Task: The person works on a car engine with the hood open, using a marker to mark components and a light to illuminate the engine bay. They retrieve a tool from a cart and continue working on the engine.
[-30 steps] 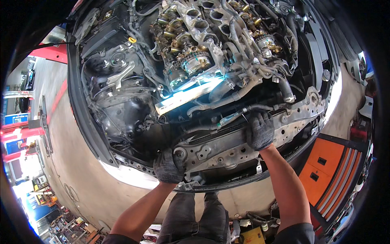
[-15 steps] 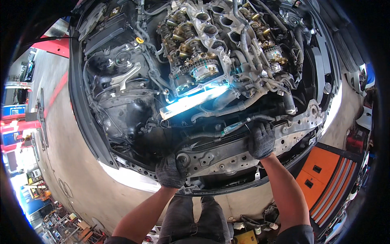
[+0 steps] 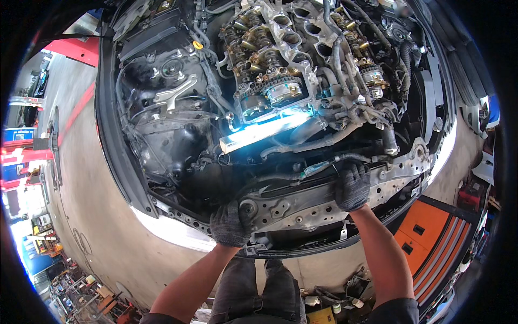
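Note:
Both my hands, in dark grey knit gloves, grip the metal radiator support bar (image 3: 318, 204) across the front of a car's engine bay. My left hand (image 3: 230, 224) is closed over the bar's left part, beside a round mount. Farther right, my right hand (image 3: 353, 188) has its fingers curled over the top edge; the fingertips are partly hidden behind it. Beyond the bar lies the opened engine (image 3: 270, 59), its camshafts and timing chain exposed. A bright bar-shaped work light (image 3: 264, 132) rests along the engine's front. A corrugated wiring conduit (image 3: 286, 177) runs just behind the bar.
An orange tool cabinet (image 3: 423, 227) stands right of the car. Tyres (image 3: 458, 75) are stacked at the far right. Tools and parts (image 3: 81, 297) clutter the lower left floor. A red lift arm (image 3: 75, 51) reaches in at upper left.
The view has shifted slightly, so the engine and work light appear a little farther right and lower. Both hands stay in the same places on the radiator support bar.

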The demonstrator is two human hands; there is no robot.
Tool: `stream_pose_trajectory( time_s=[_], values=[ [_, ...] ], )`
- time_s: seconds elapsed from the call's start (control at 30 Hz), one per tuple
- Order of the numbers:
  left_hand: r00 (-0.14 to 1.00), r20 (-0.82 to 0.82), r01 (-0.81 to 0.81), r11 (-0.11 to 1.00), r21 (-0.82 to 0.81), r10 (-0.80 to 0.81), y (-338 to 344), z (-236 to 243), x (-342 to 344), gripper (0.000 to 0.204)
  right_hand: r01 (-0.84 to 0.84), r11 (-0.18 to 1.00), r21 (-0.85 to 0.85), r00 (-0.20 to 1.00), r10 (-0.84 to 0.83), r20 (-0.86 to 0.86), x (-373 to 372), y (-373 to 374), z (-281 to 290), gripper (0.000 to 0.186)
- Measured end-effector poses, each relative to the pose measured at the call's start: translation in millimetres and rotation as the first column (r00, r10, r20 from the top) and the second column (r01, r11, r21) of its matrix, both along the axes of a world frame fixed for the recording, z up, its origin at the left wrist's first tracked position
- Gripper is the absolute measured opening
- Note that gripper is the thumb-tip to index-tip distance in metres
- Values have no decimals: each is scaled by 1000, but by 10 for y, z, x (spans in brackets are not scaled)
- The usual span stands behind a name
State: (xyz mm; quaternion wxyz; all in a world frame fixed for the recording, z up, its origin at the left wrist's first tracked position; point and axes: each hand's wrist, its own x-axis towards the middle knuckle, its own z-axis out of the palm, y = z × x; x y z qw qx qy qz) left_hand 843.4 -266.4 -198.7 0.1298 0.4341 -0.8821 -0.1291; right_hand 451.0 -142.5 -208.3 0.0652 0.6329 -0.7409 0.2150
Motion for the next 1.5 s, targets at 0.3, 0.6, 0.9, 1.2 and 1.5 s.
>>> stream_pose_trajectory(
  time_s=[0.3,0.6,0.9,1.2,1.5],
  values=[
    [999,-33,6,998,-65,-8,2,-53,8,42,8,1000,-6,1000,-8,12,-8,40,-60,44],
    [1000,22,9,1000,15,-9,-6,-30,18,49,25,999,30,999,-25,20,7,79,-29,46],
    [997,77,5,994,111,-14,18,-55,79,65,-3,1000,-20,1000,4,30,-22,53,-34,45],
    [999,36,11,1000,11,-11,5,-48,29,50,29,999,-23,999,-28,32,-7,46,-50,46],
    [999,-18,38,999,2,-38,-27,15,-17,45,29,999,-32,999,-27,44,1,40,4,41]
  ],
)
